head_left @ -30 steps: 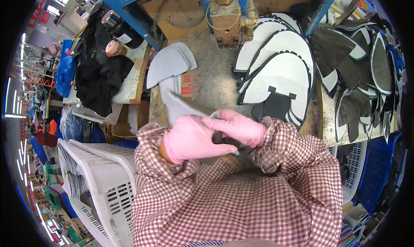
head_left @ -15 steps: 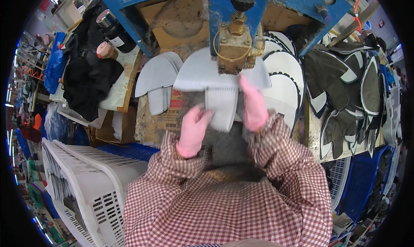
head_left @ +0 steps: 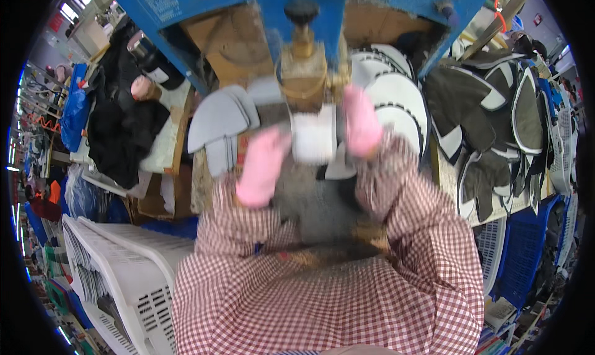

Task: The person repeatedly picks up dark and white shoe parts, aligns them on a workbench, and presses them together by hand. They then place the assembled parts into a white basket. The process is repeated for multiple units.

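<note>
A pale grey-white fabric piece (head_left: 313, 137) lies under the brass head (head_left: 301, 76) of a blue press; its rectangular tab points toward me. The head hides much of its upper part. My left hand (head_left: 263, 168), in a pink glove, is left of the tab, fingertips near its edge. Motion smears its fingers, so I cannot make out their grip. My right hand (head_left: 362, 122), also pink-gloved, is at the tab's right with its fingers pointing up beside the press head. Whether it grips the piece cannot be seen. Similar grey pieces (head_left: 217, 121) are stacked at the left.
White pieces with black notched edges (head_left: 400, 98) are stacked right of the press (head_left: 316, 8). Dark grey pieces with white linings (head_left: 468, 101) cover the right table. White plastic baskets (head_left: 133, 262) stand at lower left. A thermos (head_left: 154, 61) and black cloth (head_left: 127, 135) sit on the left table.
The fabric piece has moved farther under the press head, so less of its wide part shows. My left hand has shifted left and up, away from the tab. The whole view has shifted slightly.
</note>
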`<state>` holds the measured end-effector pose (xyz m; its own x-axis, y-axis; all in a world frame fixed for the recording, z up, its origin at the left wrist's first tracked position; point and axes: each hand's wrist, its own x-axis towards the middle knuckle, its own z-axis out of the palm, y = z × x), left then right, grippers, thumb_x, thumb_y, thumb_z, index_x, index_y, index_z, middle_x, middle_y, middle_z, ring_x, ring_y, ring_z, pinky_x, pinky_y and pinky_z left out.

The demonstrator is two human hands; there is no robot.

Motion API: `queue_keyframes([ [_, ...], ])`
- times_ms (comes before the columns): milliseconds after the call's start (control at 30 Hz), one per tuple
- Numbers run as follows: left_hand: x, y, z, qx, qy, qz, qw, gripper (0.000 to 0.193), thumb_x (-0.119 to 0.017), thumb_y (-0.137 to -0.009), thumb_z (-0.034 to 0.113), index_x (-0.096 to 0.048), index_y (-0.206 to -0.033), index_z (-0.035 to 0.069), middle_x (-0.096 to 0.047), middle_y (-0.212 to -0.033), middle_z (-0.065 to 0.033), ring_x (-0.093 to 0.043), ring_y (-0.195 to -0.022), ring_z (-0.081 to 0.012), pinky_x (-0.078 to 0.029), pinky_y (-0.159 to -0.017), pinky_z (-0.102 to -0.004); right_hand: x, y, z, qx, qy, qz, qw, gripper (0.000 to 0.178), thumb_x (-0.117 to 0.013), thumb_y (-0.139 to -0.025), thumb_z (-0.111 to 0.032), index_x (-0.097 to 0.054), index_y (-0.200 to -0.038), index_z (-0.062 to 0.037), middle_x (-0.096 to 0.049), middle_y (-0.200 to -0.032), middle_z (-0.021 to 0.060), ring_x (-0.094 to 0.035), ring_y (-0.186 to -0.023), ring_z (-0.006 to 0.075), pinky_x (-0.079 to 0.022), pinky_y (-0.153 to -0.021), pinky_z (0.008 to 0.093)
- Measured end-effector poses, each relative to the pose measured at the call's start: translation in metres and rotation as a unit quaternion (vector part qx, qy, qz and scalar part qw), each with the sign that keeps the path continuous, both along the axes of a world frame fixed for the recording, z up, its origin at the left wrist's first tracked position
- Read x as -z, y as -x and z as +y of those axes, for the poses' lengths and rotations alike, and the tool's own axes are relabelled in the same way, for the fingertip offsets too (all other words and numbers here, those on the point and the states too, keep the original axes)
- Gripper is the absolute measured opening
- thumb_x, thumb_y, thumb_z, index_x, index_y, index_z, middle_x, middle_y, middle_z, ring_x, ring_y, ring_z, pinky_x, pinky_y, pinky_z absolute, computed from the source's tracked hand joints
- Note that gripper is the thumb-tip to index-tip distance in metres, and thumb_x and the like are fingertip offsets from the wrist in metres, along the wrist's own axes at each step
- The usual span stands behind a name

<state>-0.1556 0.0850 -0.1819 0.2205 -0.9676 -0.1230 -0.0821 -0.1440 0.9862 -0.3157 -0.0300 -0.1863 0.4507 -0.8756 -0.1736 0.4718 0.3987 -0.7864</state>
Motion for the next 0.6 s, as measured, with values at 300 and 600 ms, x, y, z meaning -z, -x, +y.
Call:
queue_keyframes([
  [300, 0.012, 0.007, 0.017, -0.074, 0.167, 0.038, 0.982, 0.033, -0.043, -0.106, 0.012, -0.052, -0.133, -0.005, -0.064, -0.118, -0.0152, -0.061, -0.106, -0.0196, -0.049, -0.098, -0.0333, 0.012, 0.038, 0.040, 0.069, 0.091, 0.060, 0.992, 0.051, -0.049, -0.106, -0.036, -0.052, -0.132, 0.0074, -0.067, -0.120, 0.0199, -0.068, -0.104, 0.0272, -0.055, -0.090, 0.0379],
  [600, -0.016, 0.037, 0.101, 0.036, 0.160, -0.098, 0.982, 0.027, -0.069, -0.093, 0.004, -0.061, -0.116, -0.004, -0.068, -0.095, -0.0091, -0.068, -0.081, -0.0160, -0.055, -0.072, -0.0275, 0.076, 0.135, 0.112, -0.050, 0.552, 0.585, 0.593, 0.090, -0.065, -0.085, -0.031, -0.020, -0.160, -0.0120, -0.025, -0.162, 0.0239, -0.020, -0.151, 0.0431, -0.015, -0.119, 0.0624],
])
